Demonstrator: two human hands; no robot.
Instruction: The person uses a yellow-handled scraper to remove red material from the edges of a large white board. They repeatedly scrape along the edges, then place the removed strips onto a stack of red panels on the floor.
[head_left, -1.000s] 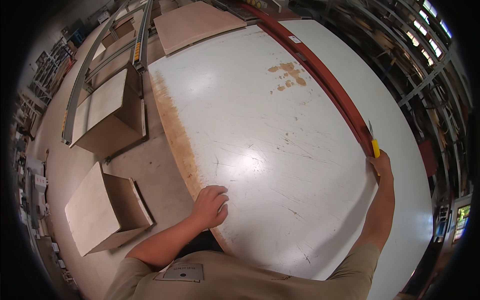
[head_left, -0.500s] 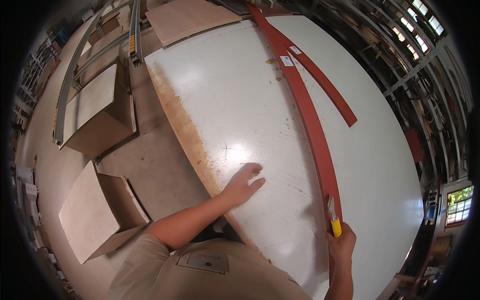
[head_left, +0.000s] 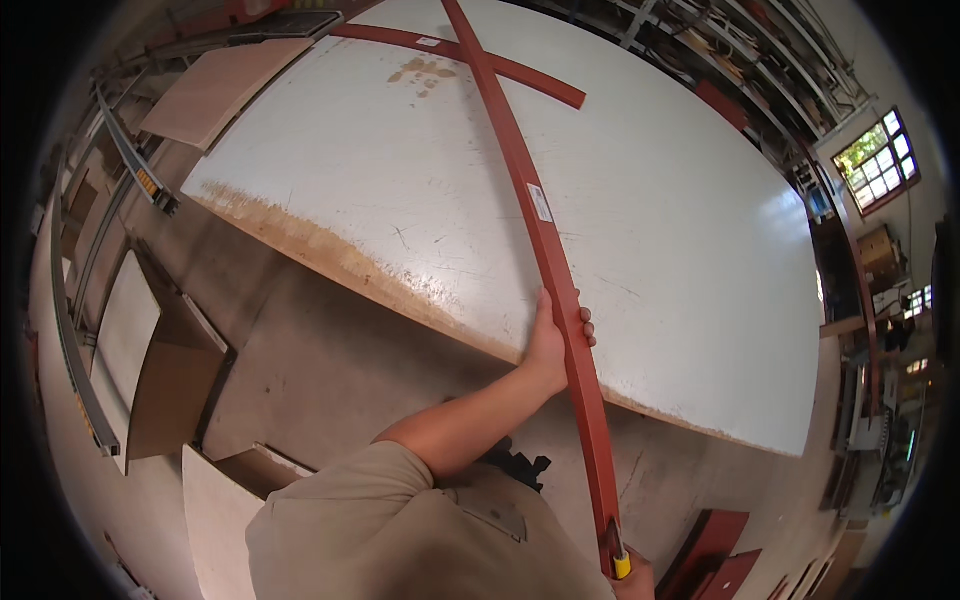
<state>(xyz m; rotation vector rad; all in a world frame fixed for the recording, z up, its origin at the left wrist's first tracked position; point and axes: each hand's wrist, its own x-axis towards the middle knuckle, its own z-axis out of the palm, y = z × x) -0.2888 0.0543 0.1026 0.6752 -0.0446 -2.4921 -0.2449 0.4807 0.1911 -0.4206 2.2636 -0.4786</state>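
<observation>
A long red board [head_left: 540,240] with a white label runs from the far side of the white worktable [head_left: 330,130] past its near edge toward me. My left hand [head_left: 558,335] grips the board near that edge, thumb on one side and fingers wrapped round the other. At the near end, low in the picture, my right hand [head_left: 636,578] is closed round a yellow-handled tool [head_left: 622,566]. The tool's dark front part lies against the board's end, and its exact kind is unclear. A shorter red board [head_left: 530,78], also labelled, lies crosswise beneath the long one at the far side.
Pale open-sided boxes [head_left: 180,370] stand on the floor to the left, beside a roller rail [head_left: 140,170]. A pinkish panel [head_left: 230,85] adjoins the table's far left corner. Dark red pieces [head_left: 705,550] are at lower right. Loaded shelving [head_left: 720,50] lines the far right.
My left hand, free and above the table before, now grips the long board. The board's near end has come past the table edge toward me. My view has turned and shifted.
</observation>
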